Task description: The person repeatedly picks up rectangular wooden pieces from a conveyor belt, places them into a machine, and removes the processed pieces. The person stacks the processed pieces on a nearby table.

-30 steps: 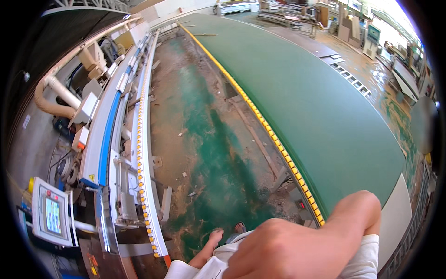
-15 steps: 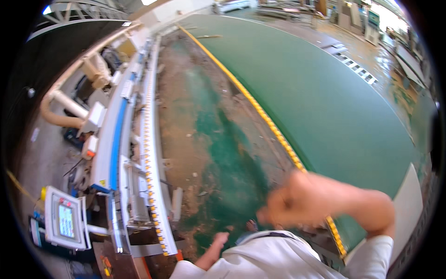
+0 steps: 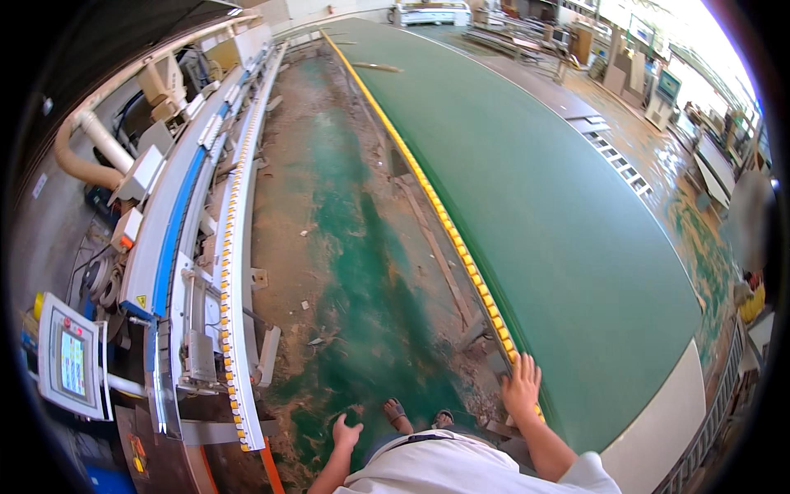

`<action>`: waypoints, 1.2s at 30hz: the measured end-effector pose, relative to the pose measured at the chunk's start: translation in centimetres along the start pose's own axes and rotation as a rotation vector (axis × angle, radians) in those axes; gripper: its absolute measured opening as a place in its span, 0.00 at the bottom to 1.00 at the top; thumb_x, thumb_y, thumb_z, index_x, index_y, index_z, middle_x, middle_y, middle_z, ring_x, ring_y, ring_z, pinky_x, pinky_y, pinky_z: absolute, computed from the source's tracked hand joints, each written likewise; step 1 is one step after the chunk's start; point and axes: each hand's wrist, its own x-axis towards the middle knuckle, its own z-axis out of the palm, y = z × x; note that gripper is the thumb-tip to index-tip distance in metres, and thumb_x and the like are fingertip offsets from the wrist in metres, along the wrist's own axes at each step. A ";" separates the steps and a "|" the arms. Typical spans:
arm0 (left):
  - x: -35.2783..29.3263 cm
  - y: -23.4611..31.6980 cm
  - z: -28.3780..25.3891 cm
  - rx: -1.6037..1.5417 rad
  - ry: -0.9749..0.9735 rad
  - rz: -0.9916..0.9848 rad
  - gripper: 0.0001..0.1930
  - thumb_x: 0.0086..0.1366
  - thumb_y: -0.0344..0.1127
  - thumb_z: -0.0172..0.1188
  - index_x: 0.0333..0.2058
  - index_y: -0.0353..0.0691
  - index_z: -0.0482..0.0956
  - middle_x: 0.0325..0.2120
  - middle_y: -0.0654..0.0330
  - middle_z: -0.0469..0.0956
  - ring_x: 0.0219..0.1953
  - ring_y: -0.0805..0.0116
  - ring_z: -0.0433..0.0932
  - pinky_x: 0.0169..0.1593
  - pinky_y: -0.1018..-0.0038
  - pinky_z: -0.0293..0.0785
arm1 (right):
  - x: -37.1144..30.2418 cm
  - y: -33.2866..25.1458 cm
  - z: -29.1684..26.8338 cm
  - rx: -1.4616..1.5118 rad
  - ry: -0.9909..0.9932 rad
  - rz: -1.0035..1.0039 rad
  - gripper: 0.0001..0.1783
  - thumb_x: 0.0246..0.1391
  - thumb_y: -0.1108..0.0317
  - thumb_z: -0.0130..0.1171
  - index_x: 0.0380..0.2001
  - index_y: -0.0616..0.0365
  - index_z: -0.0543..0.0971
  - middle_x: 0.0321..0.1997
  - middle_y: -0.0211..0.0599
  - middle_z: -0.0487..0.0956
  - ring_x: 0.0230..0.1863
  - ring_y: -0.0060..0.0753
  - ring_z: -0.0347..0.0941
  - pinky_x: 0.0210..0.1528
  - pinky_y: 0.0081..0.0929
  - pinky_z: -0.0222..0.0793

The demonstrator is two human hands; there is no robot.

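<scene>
resting: right hand (image 3: pixel 522 389), palm down over the near end of the yellow-notched strip (image 3: pixel 480 292), fingers extended and slightly apart, gripping nothing; how firmly it presses cannot be told.
left hand: lowered (image 3: pixel 346 432) above the green-stained floor (image 3: pixel 354 346), fingers loosely curved, thumb apart, clasping nothing.
green table: on the person's right (image 3: pixel 559 214), long and flat, running from beside the right hand far up the room, the strip along its left edge.
pale board: at the table's near right corner (image 3: pixel 662 407).
thin stick: lying on the table's far end (image 3: pixel 378 67).
white rail: left of the floor (image 3: pixel 237 329), bearing yellow teeth.
control panel: lower left (image 3: pixel 74 354), screen lit, near the blue-striped machine (image 3: pixel 177 226).
feet: in sandals (image 3: pixel 397 416), between the hands.
</scene>
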 end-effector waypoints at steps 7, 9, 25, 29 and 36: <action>-0.5 -10.1 -4.2 -0.422 -0.234 -0.932 0.22 0.61 0.45 0.67 0.43 0.29 0.79 0.33 0.51 0.83 0.30 0.61 0.84 0.33 0.67 0.81 | -3.0 1.8 -0.9 -0.096 -0.014 0.027 0.39 0.55 0.64 0.57 0.69 0.62 0.60 0.72 0.51 0.61 0.75 0.51 0.52 0.74 0.54 0.44; -1.3 -12.2 -4.3 -0.462 -0.145 -0.953 0.22 0.61 0.46 0.67 0.40 0.27 0.81 0.30 0.51 0.84 0.29 0.62 0.84 0.32 0.67 0.81 | -1.8 1.4 0.1 -0.100 -0.020 0.030 0.39 0.55 0.64 0.57 0.69 0.61 0.59 0.72 0.51 0.61 0.75 0.51 0.53 0.74 0.54 0.44; 8.8 -2.7 -2.7 -0.489 -0.257 -0.472 0.26 0.57 0.47 0.69 0.48 0.31 0.80 0.35 0.51 0.85 0.36 0.62 0.85 0.45 0.67 0.80 | -1.1 -0.4 0.1 -0.142 0.000 0.095 0.39 0.53 0.65 0.56 0.68 0.58 0.60 0.69 0.49 0.64 0.72 0.51 0.57 0.73 0.49 0.50; 8.7 -4.4 -3.7 -0.344 -0.537 -0.645 0.31 0.54 0.47 0.72 0.52 0.31 0.78 0.37 0.50 0.85 0.37 0.61 0.85 0.46 0.68 0.79 | -1.4 0.0 0.4 -0.140 0.034 0.084 0.39 0.52 0.65 0.57 0.68 0.58 0.61 0.68 0.50 0.65 0.70 0.52 0.58 0.72 0.49 0.51; 6.1 -0.1 -6.3 -0.153 -0.586 -0.584 0.24 0.61 0.50 0.67 0.45 0.34 0.85 0.42 0.48 0.84 0.43 0.63 0.83 0.51 0.67 0.77 | -1.7 0.6 0.3 -0.129 0.101 0.091 0.38 0.50 0.63 0.59 0.66 0.59 0.64 0.65 0.50 0.68 0.68 0.52 0.62 0.69 0.50 0.54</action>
